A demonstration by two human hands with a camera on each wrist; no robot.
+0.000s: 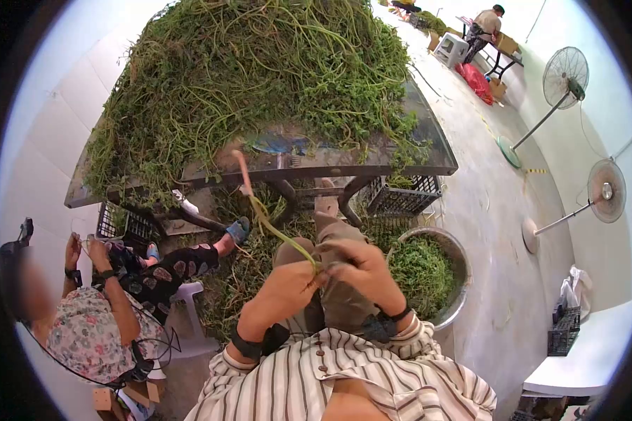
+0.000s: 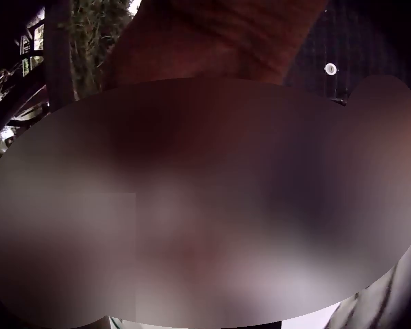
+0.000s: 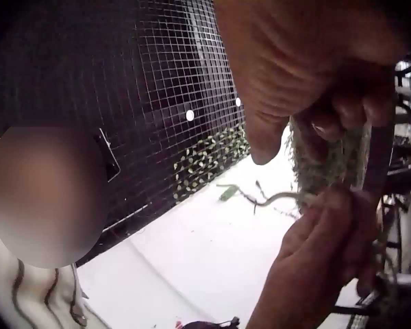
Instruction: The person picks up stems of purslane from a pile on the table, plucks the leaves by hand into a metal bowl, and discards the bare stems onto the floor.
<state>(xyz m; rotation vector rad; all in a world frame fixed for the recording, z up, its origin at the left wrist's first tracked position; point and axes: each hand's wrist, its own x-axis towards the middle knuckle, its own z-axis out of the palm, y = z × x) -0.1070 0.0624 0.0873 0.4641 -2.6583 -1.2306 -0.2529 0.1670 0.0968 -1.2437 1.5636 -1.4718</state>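
My left hand (image 1: 286, 286) grips a long plant stem (image 1: 265, 217), its reddish end pointing up toward the table. In the right wrist view the stem's thin leafy tip (image 3: 246, 197) sticks out beyond the left hand's fingers. My right hand (image 1: 358, 266) is close beside that end, blurred in the head view. In the right wrist view its thumb and bent fingers are apart from the stem, with nothing held between them. A large heap of leafy green stems (image 1: 260, 77) covers the table (image 1: 428, 133) ahead. The left wrist view is mostly blurred out.
A metal basin (image 1: 463, 274) of green sprigs (image 1: 420, 274) stands to my right. Black crates (image 1: 404, 198) sit under the table, with loose greens on the floor. At left a seated person (image 1: 98, 323) works with both hands. Standing fans (image 1: 566, 77) line the right wall.
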